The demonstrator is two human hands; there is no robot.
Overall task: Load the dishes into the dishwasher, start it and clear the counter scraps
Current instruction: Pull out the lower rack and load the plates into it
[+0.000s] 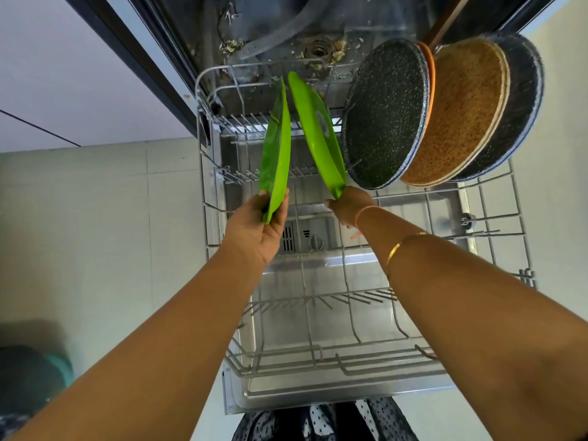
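Over the pulled-out rack [381, 366], our left hand [254, 226] grips the left green plate [275, 148] and our right hand [348, 205] pinches the right green plate [318, 132], both by their near edges. Speckled pans [385, 128] stand on edge at the rack's right.

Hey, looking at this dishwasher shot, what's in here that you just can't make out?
Head view, all of it:
- Fingertips of the right hand: behind the right green plate it grips.
- Orange item: only a rim shows past the dark speckled pan.
- Teal object, lower left: blurred, cut by the frame edge.
- Whether the left green plate, held by the left hand, sits in the rack: its own body blocks that.
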